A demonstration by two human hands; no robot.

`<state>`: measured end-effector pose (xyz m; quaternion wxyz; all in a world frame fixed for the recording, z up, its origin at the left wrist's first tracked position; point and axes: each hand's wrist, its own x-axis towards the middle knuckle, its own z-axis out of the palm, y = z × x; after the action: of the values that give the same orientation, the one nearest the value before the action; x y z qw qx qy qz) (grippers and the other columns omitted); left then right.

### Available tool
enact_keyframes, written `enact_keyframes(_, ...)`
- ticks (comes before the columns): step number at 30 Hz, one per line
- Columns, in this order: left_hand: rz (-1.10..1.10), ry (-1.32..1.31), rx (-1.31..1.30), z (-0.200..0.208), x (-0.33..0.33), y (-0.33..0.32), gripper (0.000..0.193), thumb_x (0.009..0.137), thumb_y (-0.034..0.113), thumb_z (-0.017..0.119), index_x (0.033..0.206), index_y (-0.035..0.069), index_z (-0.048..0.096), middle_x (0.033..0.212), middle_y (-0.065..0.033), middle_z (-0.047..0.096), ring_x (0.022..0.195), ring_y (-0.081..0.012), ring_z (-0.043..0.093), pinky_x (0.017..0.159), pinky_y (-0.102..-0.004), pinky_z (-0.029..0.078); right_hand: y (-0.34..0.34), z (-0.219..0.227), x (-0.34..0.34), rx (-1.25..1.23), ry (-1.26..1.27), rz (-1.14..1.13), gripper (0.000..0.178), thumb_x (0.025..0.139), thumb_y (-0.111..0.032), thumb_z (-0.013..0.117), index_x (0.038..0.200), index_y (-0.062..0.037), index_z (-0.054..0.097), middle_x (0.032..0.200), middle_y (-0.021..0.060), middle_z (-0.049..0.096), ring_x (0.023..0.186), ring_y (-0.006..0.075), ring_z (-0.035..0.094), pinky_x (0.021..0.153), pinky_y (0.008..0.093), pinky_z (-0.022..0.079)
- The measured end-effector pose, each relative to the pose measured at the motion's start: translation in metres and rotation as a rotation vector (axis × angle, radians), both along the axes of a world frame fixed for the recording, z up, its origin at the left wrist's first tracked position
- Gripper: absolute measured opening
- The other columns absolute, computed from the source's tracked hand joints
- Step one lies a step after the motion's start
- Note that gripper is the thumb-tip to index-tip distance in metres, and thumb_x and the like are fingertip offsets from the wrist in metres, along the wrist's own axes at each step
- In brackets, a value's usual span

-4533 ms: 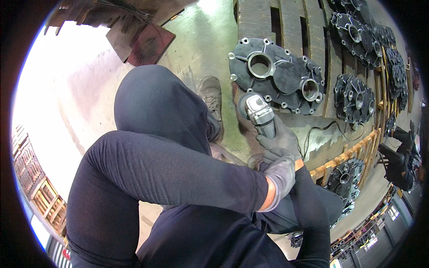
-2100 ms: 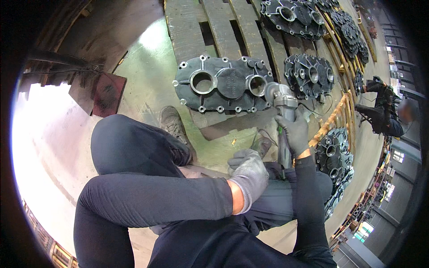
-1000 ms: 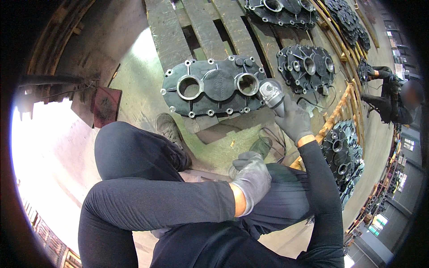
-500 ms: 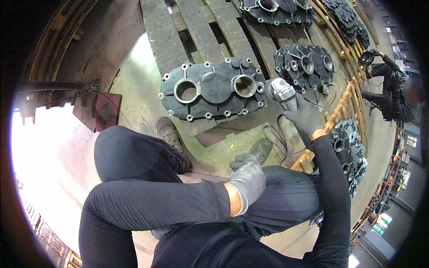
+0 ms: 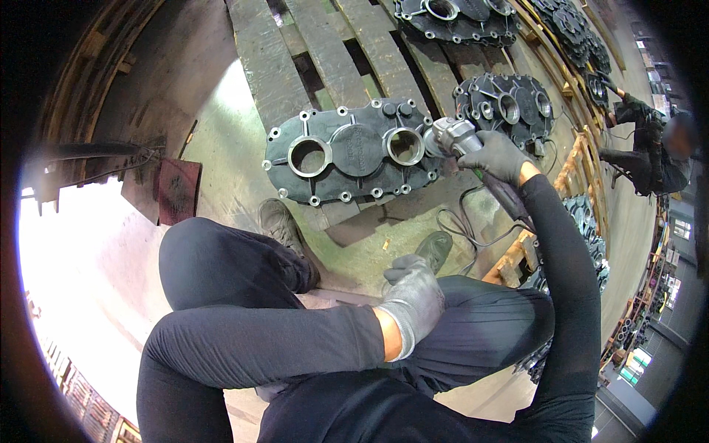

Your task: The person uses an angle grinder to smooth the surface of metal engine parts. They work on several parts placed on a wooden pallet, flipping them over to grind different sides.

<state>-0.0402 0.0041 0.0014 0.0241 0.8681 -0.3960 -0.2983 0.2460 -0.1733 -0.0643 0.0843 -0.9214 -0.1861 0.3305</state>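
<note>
My right hand [image 5: 498, 156], in a grey glove, is wrapped round an angle grinder [image 5: 456, 135] with a silver head and a dark body. Its disc is at the right end of a dark cast housing cover [image 5: 358, 151], by the rim bosses; whether it touches the metal I cannot tell. This cover lies flat, with two round bores and bolt bosses along its edge. My left hand [image 5: 415, 299], gloved too, is closed in a loose fist over my right thigh, and nothing shows in it.
Under the cover runs a wooden pallet [image 5: 277, 74]. More housing covers [image 5: 509, 107] lie to the right and at the far edge [image 5: 458, 22]. The grinder's cable [image 5: 473, 240] loops over the floor by my right shoe [image 5: 434, 249]. A co-worker [image 5: 642, 144] crouches at the far right.
My right hand has swung the grinder slightly left and up, turning its disc against or close to the cover's right end. My left hand has barely shifted. The co-worker's arm has moved.
</note>
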Motion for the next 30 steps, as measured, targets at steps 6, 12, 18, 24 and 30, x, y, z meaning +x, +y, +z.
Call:
enact_keyframes(6,-0.096,-0.045,-0.02,0.008,0.004,0.004,0.027,0.092,0.025,0.068,0.102,0.008,0.086,0.088,-0.0161,0.079,0.079,-0.0382,0.076,0.076,-0.0602,0.057,-0.026,0.003,-0.005,0.049,0.183,-0.213,0.07,0.081,-0.052,0.086,0.116,0.0091,0.078,0.101,0.0213,0.079,0.093,0.0308,0.076,0.088,0.0403,0.058)
enact_keyframes(12,-0.129,-0.036,-0.024,0.009,0.005,0.005,0.027,0.091,0.022,0.067,0.103,0.005,0.085,0.085,-0.0171,0.079,0.075,-0.0397,0.077,0.075,-0.0632,0.058,-0.048,-0.004,-0.036,0.376,0.514,-0.678,0.047,0.1,-0.04,0.076,0.112,0.0051,0.073,0.09,0.0141,0.076,0.067,0.0226,0.075,0.062,0.0361,0.063)
enact_keyframes(18,-0.035,-0.184,-0.026,0.006,-0.008,0.004,0.024,0.091,0.024,0.068,0.098,0.008,0.085,0.084,-0.0139,0.077,0.076,-0.0396,0.074,0.075,-0.0599,0.056,-0.047,0.014,-0.083,0.577,0.671,-1.052,0.043,0.104,-0.034,0.073,0.121,0.0053,0.065,0.093,0.0171,0.077,0.072,0.0265,0.079,0.064,0.0371,0.068)
enact_keyframes(24,-0.091,0.015,-0.009,0.013,0.005,0.006,0.022,0.092,0.026,0.069,0.098,0.014,0.086,0.087,-0.0071,0.078,0.081,-0.0322,0.075,0.073,-0.0558,0.053,-0.047,0.009,-0.102,0.627,0.585,-0.881,0.04,0.098,-0.029,0.079,0.119,0.0038,0.071,0.095,0.018,0.078,0.068,0.025,0.077,0.059,0.0357,0.064)
enact_keyframes(30,-0.124,0.03,-0.032,0.005,0.005,0.003,0.021,0.094,0.027,0.069,0.098,0.016,0.086,0.086,-0.0069,0.079,0.081,-0.0304,0.076,0.074,-0.0553,0.052,-0.045,0.019,-0.087,0.061,-0.115,-0.261,0.068,0.083,-0.048,0.084,0.126,0.002,0.069,0.113,0.0265,0.077,0.111,0.0433,0.075,0.098,0.0503,0.057)
